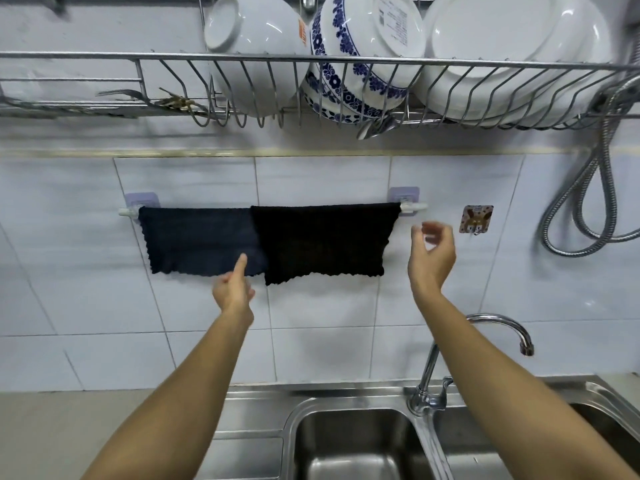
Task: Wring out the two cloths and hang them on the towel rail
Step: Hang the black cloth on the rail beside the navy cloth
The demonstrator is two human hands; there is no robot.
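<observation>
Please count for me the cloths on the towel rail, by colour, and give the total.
Dark blue cloth: 1
Black cloth: 1
Total: 2, both draped over the towel rail

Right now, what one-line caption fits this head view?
Navy cloth and black cloth hang side by side on the towel rail; both hands, left hand and right hand, empty.

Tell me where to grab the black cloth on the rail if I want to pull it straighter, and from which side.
Pinch the bottom hem of the black cloth near its lower right corner, coming from below and the front with the right hand. The cloth hangs folded over the towel rail against the tiles, so only the free lower edge offers a grip. The left side overlaps the navy cloth.
</observation>
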